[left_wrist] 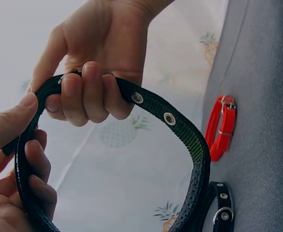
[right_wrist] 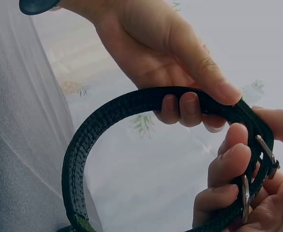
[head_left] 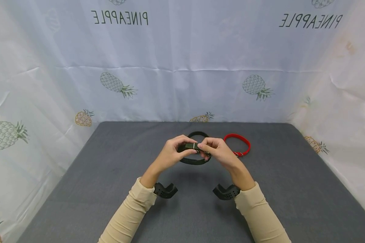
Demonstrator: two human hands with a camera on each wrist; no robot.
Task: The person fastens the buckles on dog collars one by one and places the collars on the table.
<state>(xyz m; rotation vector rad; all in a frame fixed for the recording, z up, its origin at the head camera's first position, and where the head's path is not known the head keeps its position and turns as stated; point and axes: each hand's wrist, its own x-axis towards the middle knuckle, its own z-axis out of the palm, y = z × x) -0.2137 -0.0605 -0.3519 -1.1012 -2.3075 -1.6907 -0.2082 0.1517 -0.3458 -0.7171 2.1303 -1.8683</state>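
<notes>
Both hands hold a dark green-black collar (head_left: pixel 194 162), bent into a loop above the table. My left hand (head_left: pixel 171 148) grips the strap, its thumb pressed along the outside and several fingers curled inside the loop. Opposite it, my right hand (head_left: pixel 220 150) has its fingers wrapped round the strap beside the metal buckle (right_wrist: pixel 267 152). A D-ring (right_wrist: pixel 245 198) sits by the right fingers in the right wrist view. Metal eyelets (left_wrist: pixel 169 119) line the strap in the left wrist view. Fingers hide part of the buckle end.
On the grey table (head_left: pixel 109 175) a red collar (head_left: pixel 246 141) lies to the right, closed into a ring. Behind the hands lies another black collar (left_wrist: pixel 221 208) with a metal ring. Pineapple-print curtains (head_left: pixel 182 94) stand around the table's back and sides.
</notes>
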